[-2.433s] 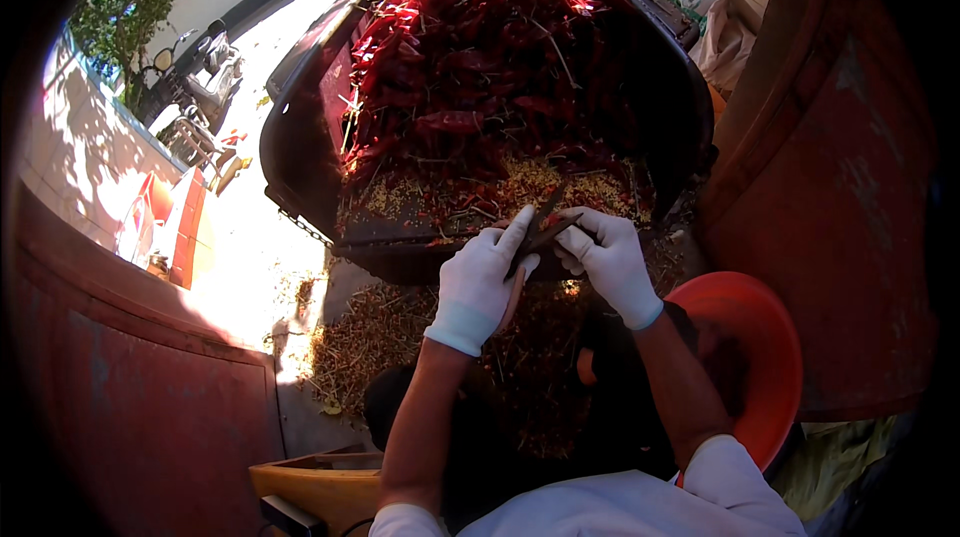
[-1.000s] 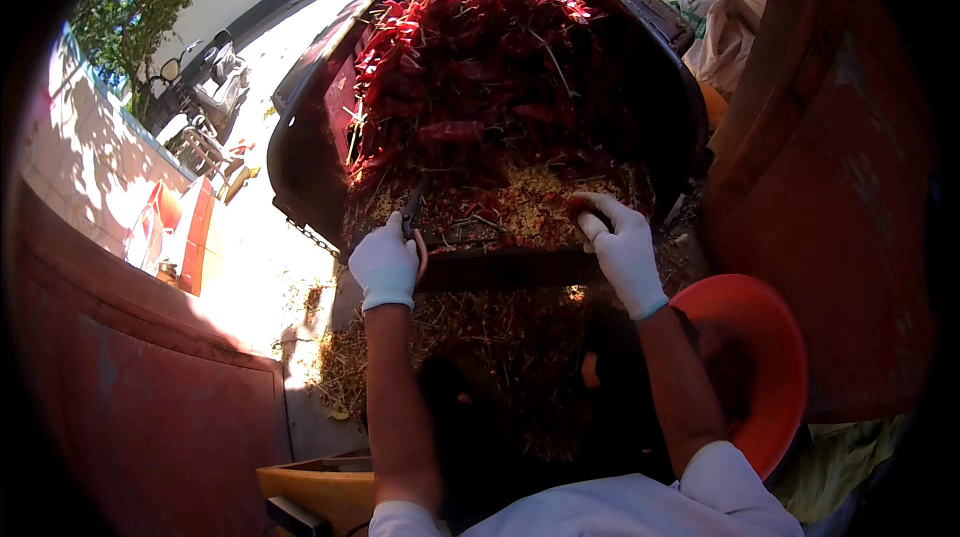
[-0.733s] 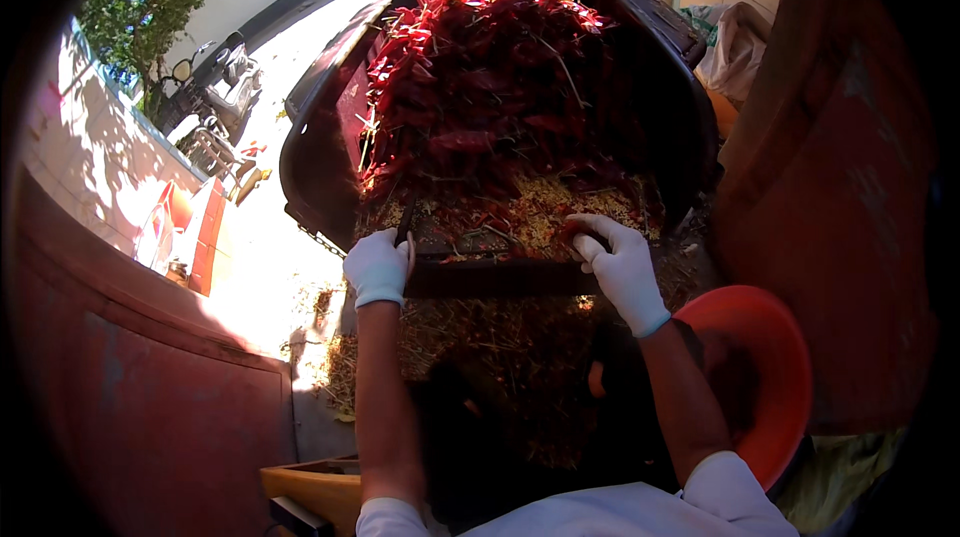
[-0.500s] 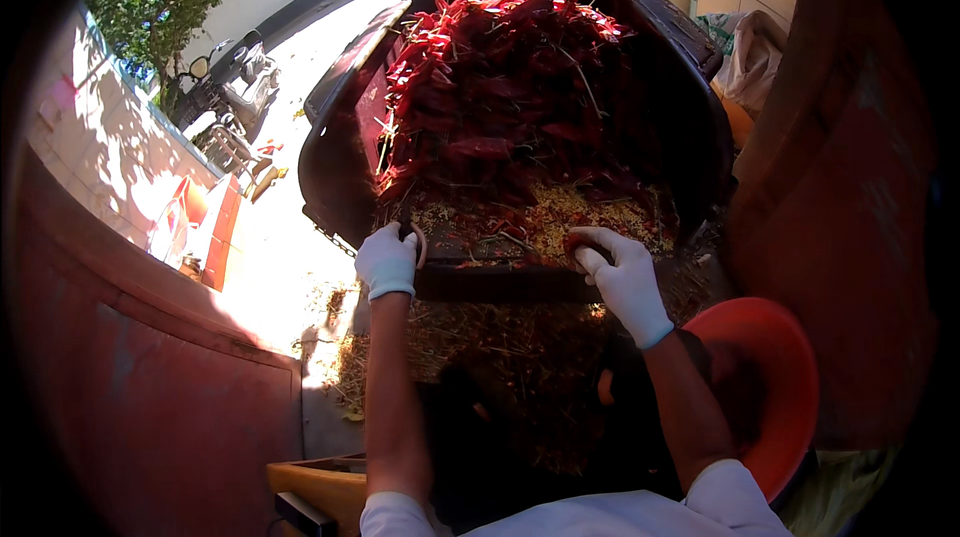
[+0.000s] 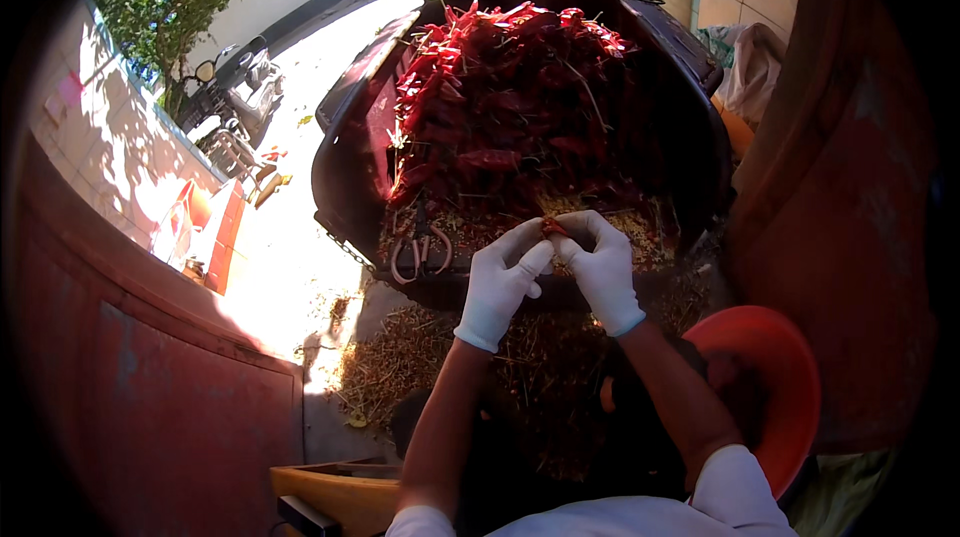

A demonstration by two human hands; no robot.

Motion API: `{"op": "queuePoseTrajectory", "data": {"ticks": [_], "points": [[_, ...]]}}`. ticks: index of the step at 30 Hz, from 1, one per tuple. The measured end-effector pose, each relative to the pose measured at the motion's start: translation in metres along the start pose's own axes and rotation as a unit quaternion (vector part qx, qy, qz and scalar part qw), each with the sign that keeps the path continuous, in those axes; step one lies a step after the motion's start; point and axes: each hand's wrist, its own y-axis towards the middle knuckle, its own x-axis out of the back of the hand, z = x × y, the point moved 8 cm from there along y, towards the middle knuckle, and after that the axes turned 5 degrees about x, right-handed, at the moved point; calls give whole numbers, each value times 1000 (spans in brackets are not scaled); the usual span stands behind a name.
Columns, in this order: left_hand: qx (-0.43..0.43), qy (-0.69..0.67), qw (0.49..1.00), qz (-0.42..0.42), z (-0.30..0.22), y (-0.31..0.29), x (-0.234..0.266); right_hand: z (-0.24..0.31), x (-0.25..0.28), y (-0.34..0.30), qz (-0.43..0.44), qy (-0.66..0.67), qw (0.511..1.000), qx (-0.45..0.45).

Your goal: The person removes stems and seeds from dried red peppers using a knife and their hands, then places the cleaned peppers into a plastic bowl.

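Observation:
Both gloved hands meet over the front edge of a dark metal cart (image 5: 480, 286). My left hand (image 5: 500, 287) and my right hand (image 5: 602, 272) are closed, fingertips pinching one small dried red chili pepper (image 5: 551, 227) between them. Much of the pepper is hidden by the fingers. Scissors (image 5: 428, 251) with pale pink loop handles lie on the cart bed, left of my left hand. Beyond the hands rises a large heap of dried red chilies (image 5: 500, 107), mixed with straw-like stalks. Yellow seeds (image 5: 640, 227) are scattered along the near part of the bed.
An orange-red basin (image 5: 790, 367) stands at my right side, partly in shadow. Stalks and seeds litter the ground (image 5: 400, 357) below the cart. Red metal doors (image 5: 180, 407) flank both sides. A wooden stool-like piece (image 5: 330, 492) is at lower left; a parked motorbike (image 5: 235, 102) stands farther off.
My left hand has let go of the scissors, leaving them on the cart bed, and moved right to meet my right hand at the pepper. My right hand has moved slightly left.

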Motion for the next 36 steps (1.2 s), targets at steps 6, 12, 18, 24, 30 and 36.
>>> {"op": "queuePoseTrajectory", "data": {"ticks": [6, 12, 18, 24, 30, 36], "points": [[2, -88, 989, -118, 10, 6, 38, 33, -41, 12, 19, -122, 983, 132], [-23, -201, 951, -233, 27, -9, 93, 16, -76, 31, 255, 46, 966, -30], [-8, -360, 925, -123, 20, -18, 78, -43, -41, 82, -25, -386, 917, 93], [5, -441, 896, -52, 33, -12, 71, -62, -49, 89, 34, -463, 884, 49], [15, -364, 923, -125, 26, -13, 66, -55, -16, 91, -14, -378, 925, 10], [49, -266, 951, -150, 30, -12, 68, 14, -31, 36, -14, -225, 969, 102]]}}
